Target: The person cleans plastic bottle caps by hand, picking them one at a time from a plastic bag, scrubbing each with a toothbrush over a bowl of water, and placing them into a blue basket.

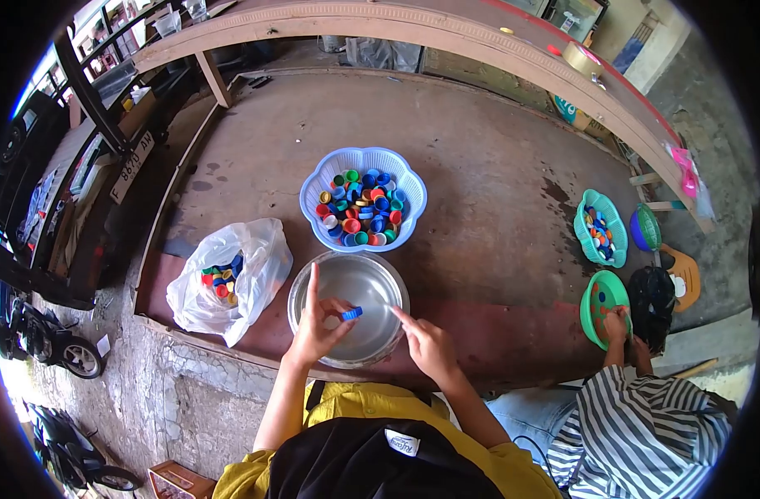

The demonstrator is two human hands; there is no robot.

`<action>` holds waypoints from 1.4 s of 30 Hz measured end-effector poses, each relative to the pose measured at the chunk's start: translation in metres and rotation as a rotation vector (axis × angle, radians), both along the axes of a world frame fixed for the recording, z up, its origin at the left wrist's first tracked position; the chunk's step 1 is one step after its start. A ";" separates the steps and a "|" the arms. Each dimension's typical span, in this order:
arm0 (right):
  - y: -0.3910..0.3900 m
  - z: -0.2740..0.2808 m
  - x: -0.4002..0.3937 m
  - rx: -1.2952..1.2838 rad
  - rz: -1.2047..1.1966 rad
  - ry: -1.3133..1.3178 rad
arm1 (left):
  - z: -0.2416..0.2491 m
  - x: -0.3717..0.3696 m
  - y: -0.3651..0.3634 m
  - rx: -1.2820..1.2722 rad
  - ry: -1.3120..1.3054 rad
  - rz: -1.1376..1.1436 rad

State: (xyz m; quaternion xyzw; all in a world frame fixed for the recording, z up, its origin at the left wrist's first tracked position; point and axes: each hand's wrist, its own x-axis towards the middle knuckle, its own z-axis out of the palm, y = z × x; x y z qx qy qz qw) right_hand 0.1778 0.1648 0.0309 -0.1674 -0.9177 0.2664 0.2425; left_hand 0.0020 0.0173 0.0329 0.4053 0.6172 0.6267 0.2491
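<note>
head view: blue cap [351, 313] pinched between left hand [318, 329] fingertips, above metal bowl [355, 279]; right hand [430, 348] points its index finger, others curled

The left hand [317, 324] holds a blue cap [352, 313] above the metal bowl [346, 303]; the blue basket [364, 200] beyond holds many coloured caps [359, 209].

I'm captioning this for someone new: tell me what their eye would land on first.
Most likely the blue scalloped basket, heaped with many-coloured caps, near the middle of the table. Just below it sits a shiny metal bowl, where the left hand holds up a blue cap. A white plastic bag of more caps lies to the left.
</note>
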 end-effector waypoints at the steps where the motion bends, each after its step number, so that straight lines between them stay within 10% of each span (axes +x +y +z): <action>1: -0.002 0.003 0.001 -0.038 -0.003 0.067 | 0.000 -0.003 0.002 0.033 0.006 -0.006; 42: -0.033 0.012 0.008 0.075 0.177 0.037 | -0.001 0.001 -0.008 -0.172 0.255 0.092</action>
